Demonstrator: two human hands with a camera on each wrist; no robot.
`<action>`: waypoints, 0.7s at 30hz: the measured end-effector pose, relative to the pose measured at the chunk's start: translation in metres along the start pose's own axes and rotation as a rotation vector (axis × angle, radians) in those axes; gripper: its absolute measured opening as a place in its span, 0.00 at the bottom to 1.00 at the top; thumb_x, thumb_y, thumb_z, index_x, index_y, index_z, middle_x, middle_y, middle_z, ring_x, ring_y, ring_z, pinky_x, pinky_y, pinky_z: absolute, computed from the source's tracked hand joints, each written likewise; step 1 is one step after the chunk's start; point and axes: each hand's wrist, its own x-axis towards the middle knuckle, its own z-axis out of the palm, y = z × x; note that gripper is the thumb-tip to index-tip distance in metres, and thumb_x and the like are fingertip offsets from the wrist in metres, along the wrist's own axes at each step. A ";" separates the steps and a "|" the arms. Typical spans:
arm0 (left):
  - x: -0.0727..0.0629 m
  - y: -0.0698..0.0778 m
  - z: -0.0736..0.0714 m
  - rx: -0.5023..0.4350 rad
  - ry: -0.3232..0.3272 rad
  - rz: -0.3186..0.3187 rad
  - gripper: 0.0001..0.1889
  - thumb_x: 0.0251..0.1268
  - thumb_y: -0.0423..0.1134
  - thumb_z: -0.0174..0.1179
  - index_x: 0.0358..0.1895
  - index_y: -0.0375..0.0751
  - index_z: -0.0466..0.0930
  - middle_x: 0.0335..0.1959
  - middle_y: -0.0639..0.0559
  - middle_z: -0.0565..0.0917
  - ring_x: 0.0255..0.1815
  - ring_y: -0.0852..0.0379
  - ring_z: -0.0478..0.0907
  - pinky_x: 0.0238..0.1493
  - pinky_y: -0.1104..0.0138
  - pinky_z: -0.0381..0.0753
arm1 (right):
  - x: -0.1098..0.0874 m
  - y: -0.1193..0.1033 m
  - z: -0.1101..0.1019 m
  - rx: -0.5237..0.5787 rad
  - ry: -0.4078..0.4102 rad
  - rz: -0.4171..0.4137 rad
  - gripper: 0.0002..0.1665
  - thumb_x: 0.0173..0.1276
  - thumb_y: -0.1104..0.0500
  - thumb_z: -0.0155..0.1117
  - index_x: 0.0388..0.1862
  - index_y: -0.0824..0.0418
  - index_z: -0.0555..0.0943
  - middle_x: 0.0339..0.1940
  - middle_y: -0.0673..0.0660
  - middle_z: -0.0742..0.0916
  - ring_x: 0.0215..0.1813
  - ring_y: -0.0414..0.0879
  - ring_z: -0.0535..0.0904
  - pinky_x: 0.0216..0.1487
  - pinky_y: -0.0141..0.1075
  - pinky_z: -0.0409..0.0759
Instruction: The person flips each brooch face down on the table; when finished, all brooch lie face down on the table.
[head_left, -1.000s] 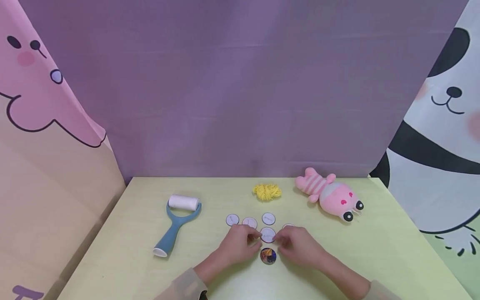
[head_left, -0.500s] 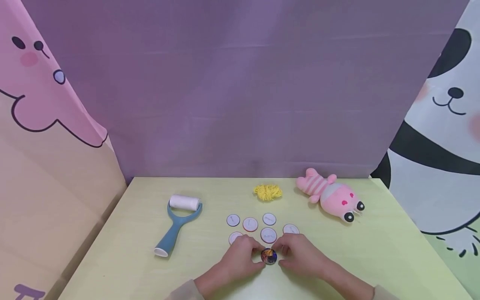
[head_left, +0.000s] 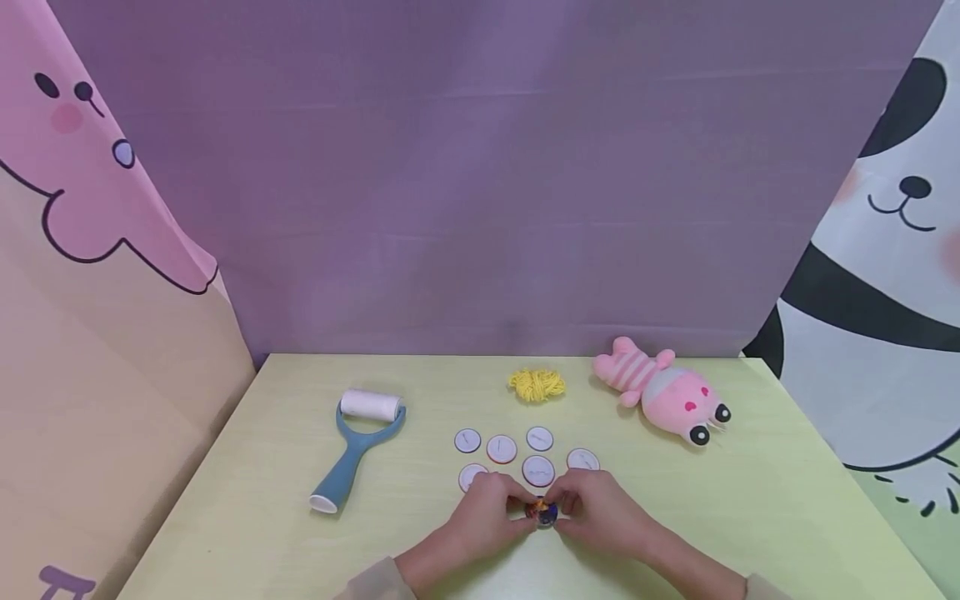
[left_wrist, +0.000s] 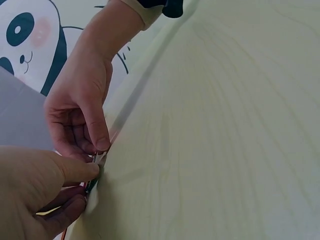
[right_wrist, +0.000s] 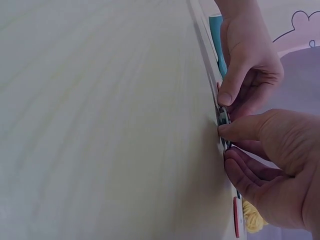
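Observation:
Between both hands is a round pin badge (head_left: 546, 513) with a dark, colourful printed face. My left hand (head_left: 484, 518) pinches its left edge with thumb and fingers, and my right hand (head_left: 606, 512) pinches its right edge. The right wrist view shows the badge (right_wrist: 224, 118) edge-on, close to the tabletop, partly covered by the thumbs. Just beyond the hands, several pin badges lie with their white backs up, among them a middle badge (head_left: 538, 471) and a right-hand badge (head_left: 583, 460). Another badge (head_left: 472, 476) is partly hidden behind my left hand.
A blue-handled lint roller (head_left: 352, 454) lies on the left of the pale table (head_left: 247, 500). At the back are a yellow yarn bundle (head_left: 537, 385) and a pink plush toy (head_left: 663, 392). A purple cloth (head_left: 480, 183) hangs behind the table.
Both hands have moved toward the person, from the middle white-backed badge to the colourful badge, and now grip its edges. That badge has shifted slightly and looks partly covered by fingers.

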 end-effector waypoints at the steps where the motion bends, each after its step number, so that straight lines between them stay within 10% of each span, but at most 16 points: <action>1: 0.000 0.000 0.000 -0.025 -0.001 -0.009 0.08 0.60 0.33 0.78 0.43 0.43 0.95 0.38 0.57 0.94 0.38 0.74 0.81 0.42 0.79 0.81 | 0.000 0.000 0.000 0.006 0.001 0.003 0.13 0.57 0.65 0.83 0.39 0.54 0.90 0.31 0.44 0.87 0.33 0.33 0.80 0.35 0.28 0.82; 21: 0.000 -0.004 -0.001 -0.046 -0.014 0.026 0.20 0.62 0.40 0.78 0.56 0.39 0.90 0.33 0.56 0.86 0.32 0.72 0.74 0.37 0.81 0.78 | -0.003 -0.002 0.002 0.174 0.064 -0.006 0.14 0.59 0.62 0.84 0.41 0.56 0.89 0.39 0.49 0.90 0.39 0.37 0.88 0.45 0.35 0.90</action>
